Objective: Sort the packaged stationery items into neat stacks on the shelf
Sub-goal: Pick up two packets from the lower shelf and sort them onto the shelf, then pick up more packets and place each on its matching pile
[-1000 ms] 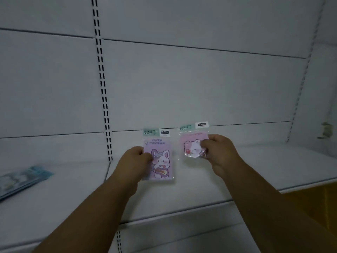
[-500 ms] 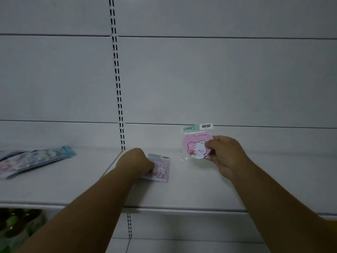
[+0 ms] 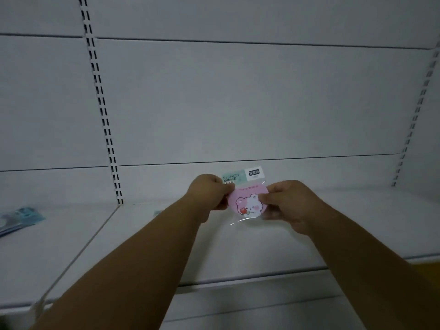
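Observation:
A clear packet with a round pink bear sticker pad (image 3: pixel 247 204) and a mint header card is held up above the white shelf (image 3: pixel 238 253). My left hand (image 3: pixel 209 194) pinches the packet's left edge near the header. On the packet's right edge my right hand (image 3: pixel 285 203) pinches with thumb in front. The purple rabbit packet that my left hand put down lies on the shelf behind my left forearm; only a small mint corner (image 3: pixel 157 212) of it shows.
A pile of blue packets (image 3: pixel 19 219) lies on the neighbouring shelf section at the far left. Slotted uprights (image 3: pixel 102 110) run up the white back panel. The shelf's front edge runs below my forearms.
My left hand laid the purple rabbit packet flat on the shelf, let go, and moved right to pinch the pink bear packet. My right hand kept its hold on that packet.

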The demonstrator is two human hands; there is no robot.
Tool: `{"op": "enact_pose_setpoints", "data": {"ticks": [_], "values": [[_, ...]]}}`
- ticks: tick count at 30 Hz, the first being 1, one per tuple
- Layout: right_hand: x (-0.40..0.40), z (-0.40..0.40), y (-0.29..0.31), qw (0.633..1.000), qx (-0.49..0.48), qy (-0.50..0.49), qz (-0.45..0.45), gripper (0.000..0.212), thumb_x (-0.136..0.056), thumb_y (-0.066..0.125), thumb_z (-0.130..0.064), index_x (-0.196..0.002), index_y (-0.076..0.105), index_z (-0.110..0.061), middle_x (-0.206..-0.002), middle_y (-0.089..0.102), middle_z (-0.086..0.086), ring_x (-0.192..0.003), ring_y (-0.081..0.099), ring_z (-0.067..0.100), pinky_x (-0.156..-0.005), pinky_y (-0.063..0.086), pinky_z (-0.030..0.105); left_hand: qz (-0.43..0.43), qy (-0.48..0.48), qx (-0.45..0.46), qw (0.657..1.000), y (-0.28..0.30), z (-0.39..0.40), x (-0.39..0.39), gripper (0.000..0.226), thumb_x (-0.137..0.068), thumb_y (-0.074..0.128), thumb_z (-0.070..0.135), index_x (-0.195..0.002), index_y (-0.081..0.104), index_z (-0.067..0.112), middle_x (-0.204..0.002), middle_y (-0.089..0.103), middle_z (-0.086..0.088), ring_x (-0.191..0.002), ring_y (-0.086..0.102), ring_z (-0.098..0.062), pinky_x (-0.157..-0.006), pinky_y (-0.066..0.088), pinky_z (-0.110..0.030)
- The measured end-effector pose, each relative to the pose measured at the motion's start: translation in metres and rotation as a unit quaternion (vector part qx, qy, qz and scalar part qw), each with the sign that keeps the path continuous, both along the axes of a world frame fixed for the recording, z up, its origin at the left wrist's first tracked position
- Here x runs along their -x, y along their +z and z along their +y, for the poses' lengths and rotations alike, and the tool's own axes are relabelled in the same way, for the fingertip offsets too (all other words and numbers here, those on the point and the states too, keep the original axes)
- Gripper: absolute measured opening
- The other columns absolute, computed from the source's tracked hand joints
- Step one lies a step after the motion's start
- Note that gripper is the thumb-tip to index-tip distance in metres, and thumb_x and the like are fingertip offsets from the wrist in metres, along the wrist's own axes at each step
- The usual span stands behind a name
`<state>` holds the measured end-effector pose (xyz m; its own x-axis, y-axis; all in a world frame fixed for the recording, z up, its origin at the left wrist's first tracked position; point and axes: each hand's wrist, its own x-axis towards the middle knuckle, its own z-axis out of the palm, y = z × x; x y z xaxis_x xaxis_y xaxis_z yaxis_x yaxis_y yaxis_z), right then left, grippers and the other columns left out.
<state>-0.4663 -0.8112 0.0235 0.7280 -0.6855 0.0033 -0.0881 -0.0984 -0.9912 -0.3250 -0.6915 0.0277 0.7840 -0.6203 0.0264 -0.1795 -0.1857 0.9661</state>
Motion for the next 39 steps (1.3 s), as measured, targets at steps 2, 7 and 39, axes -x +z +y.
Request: {"op": "enact_pose_setpoints", "data": {"ticks": [2,7,39], "values": [[0.006,-0.008,-0.005,0.988,0.104,-0.043,0.106,0.017,-0.083,0.072,-0.006,-0.094,0.067,0.006,-0.081,0.069,0.023,-0.054,0.06,0.024,-0.054,0.057,0.033,-0.012,-0.003,-0.064,0.998,-0.008,-0.015,0.002,0.019,-0.087,0.073,0.013,-0.082,0.06,0.001,-0.083,0.07,-0.019,-0.057,0.066,-0.023,-0.054,0.061,-0.031],[0.01,-0.015,-0.019,0.904,0.312,-0.043,0.289,0.026,-0.078,0.076,-0.024,-0.072,0.054,-0.011,-0.063,0.06,0.005,-0.045,0.059,0.019,-0.044,0.05,0.023,-0.188,-0.016,-0.237,0.953,-0.03,-0.042,0.003,0.03,-0.075,0.081,0.028,-0.084,0.07,0.001,-0.078,0.075,-0.014,-0.068,0.072,-0.027,-0.07,0.062,-0.035],[-0.209,0.45,0.059,0.758,0.641,0.12,0.013,0.046,-0.09,0.052,-0.047,-0.127,0.051,-0.02,-0.122,0.053,0.009,-0.109,0.052,0.027,-0.093,0.047,0.041,-0.423,0.27,-0.329,0.8,-0.028,0.453,-0.146,0.028,-0.091,0.053,0.041,-0.109,0.062,0.022,-0.107,0.066,-0.002,-0.096,0.061,-0.019,-0.084,0.052,-0.033]]}}
